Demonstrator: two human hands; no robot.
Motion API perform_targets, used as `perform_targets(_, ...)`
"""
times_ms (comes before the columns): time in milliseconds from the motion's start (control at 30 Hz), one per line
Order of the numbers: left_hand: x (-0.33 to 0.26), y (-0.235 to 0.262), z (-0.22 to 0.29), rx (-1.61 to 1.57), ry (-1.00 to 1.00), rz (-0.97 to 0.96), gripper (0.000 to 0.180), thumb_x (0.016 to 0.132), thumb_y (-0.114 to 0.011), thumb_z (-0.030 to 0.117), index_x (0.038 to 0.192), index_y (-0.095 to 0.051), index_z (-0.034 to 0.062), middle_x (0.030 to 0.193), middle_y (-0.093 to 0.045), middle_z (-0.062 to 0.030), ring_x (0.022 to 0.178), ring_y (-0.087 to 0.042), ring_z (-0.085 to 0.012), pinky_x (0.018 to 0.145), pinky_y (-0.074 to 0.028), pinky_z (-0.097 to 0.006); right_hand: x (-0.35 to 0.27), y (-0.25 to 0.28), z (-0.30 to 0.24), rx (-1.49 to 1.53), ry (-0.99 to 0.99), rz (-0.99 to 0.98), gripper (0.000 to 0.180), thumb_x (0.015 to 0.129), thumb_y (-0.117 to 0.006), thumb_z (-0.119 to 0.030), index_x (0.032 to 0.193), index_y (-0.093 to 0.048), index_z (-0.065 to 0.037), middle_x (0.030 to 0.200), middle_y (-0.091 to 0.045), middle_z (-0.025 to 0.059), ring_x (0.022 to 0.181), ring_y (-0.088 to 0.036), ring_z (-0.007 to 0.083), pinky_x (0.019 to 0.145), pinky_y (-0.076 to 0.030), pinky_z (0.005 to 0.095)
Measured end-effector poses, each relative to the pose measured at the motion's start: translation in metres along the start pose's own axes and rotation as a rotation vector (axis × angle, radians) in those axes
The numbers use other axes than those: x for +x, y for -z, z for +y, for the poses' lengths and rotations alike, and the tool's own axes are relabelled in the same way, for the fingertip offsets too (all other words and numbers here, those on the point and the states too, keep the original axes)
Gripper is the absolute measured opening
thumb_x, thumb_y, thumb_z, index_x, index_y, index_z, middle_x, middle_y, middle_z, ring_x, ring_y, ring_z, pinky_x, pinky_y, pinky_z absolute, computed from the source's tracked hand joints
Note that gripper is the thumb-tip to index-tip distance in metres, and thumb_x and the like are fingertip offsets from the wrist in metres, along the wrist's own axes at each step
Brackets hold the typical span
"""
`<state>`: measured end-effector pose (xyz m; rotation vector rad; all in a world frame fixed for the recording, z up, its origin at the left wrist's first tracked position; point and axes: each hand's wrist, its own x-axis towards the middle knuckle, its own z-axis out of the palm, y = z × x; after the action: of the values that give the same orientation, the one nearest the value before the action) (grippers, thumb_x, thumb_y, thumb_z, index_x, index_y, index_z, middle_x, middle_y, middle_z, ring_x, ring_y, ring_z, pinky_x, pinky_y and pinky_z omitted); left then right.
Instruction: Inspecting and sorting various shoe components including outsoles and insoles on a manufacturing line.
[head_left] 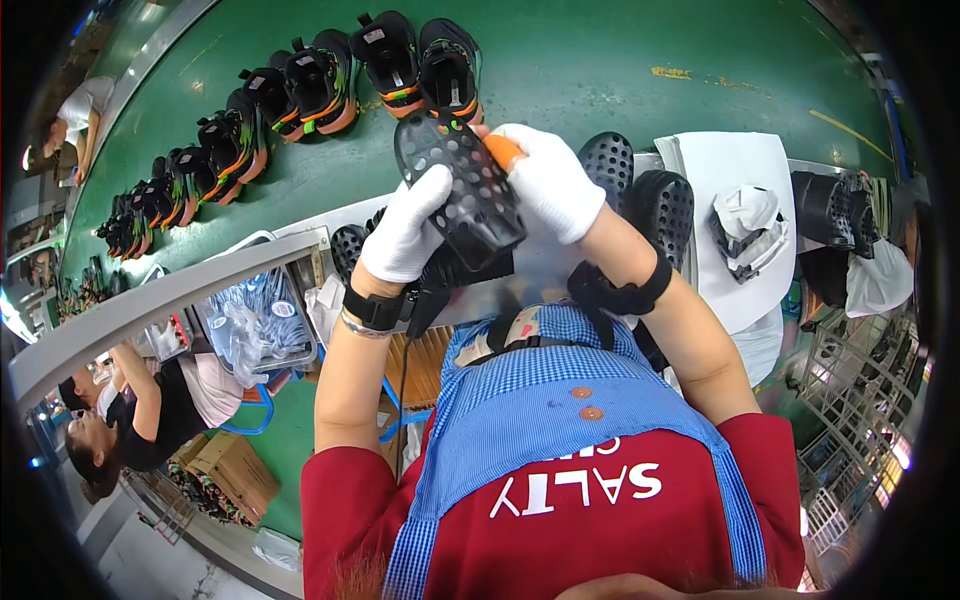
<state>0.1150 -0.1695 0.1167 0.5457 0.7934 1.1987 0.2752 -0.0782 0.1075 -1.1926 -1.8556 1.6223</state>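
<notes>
My left hand [405, 228], in a white glove, grips a black shoe [462, 190] turned sole-up, its studded outsole facing me. My right hand [548, 182], also gloved in white, presses an orange-tipped tool [503, 151] against the upper edge of that sole. Both wrists wear black straps. Two more black soles [610, 165] [662, 205] lie on the grey worktable just beyond my right hand, and another [347, 248] sits left of my left hand.
A green conveyor belt [600, 70] carries a row of black-and-orange shoes [330, 85] running to the left. White cloth with a crumpled glove [745, 225] lies at right. A tray of plastic bags [255, 320] sits at left. Other workers [140, 400] are nearby.
</notes>
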Motion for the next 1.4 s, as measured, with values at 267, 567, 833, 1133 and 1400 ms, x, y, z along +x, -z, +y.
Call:
perform_targets(267, 0.033, 0.041, 0.019, 0.296, -0.131, 0.286, 0.030, 0.093, -0.060, 0.023, 0.114, -0.057, 0.0013, 0.101, -0.066, -0.0066, 0.088, -0.064, -0.0154, 0.083, -0.052, -0.031, -0.002, -0.013, -0.021, -0.560, 0.174, -0.049, 0.044, 0.085, -0.063, -0.046, 0.101, -0.056, -0.006, 0.081, -0.065, 0.0163, 0.078, -0.065, 0.0361, 0.068, -0.052, 0.0427)
perform_targets(567, 0.078, 0.090, 0.023, 0.318, 0.131, 0.143, 0.030, 0.088, -0.069, 0.023, 0.109, -0.058, 0.0053, 0.104, -0.060, -0.0030, 0.096, -0.058, -0.0120, 0.081, -0.049, -0.029, 0.049, -0.005, 0.011, -0.476, 0.072, -0.016, 0.023, 0.083, -0.059, -0.029, 0.091, -0.063, -0.008, 0.079, -0.065, 0.0185, 0.074, -0.064, 0.0376, 0.069, -0.051, 0.0437)
perform_targets(833, 0.129, 0.119, -0.018, 1.837, -0.148, -0.004, 0.037, 0.082, -0.067, 0.032, 0.105, -0.062, 0.0036, 0.099, -0.059, -0.0145, 0.093, -0.060, -0.0330, 0.082, -0.049, -0.040, 0.134, 0.052, 0.012, -0.105, -0.723, -0.304, 0.020, 0.085, -0.051, -0.019, 0.092, -0.067, -0.009, 0.054, -0.048, -0.0026, 0.039, -0.031, 0.0044, 0.033, -0.024, 0.0236)
perform_targets(1133, 0.161, 0.096, -0.029, 1.801, -0.023, 0.123, 0.032, 0.087, -0.063, 0.033, 0.098, -0.061, 0.0028, 0.096, -0.060, -0.0148, 0.089, -0.062, -0.0340, 0.074, -0.051, -0.044, 0.177, 0.025, -0.024, -0.970, -0.270, -0.241, 0.042, 0.080, -0.054, -0.033, 0.089, -0.069, 0.005, 0.088, -0.066, 0.0273, 0.085, -0.065, 0.0409, 0.078, -0.052, 0.0428)
perform_targets(1400, 0.160, 0.102, -0.037, 1.846, -0.263, 0.068, 0.027, 0.085, -0.064, 0.027, 0.094, -0.060, 0.0015, 0.092, -0.058, -0.0160, 0.085, -0.061, -0.0354, 0.073, -0.050, -0.043, 0.185, 0.051, -0.008, -0.679, -0.514, -0.333, 0.042, 0.081, -0.051, -0.037, 0.083, -0.069, 0.000, 0.077, -0.067, 0.0174, 0.069, -0.063, 0.0315, 0.069, -0.050, 0.0382)
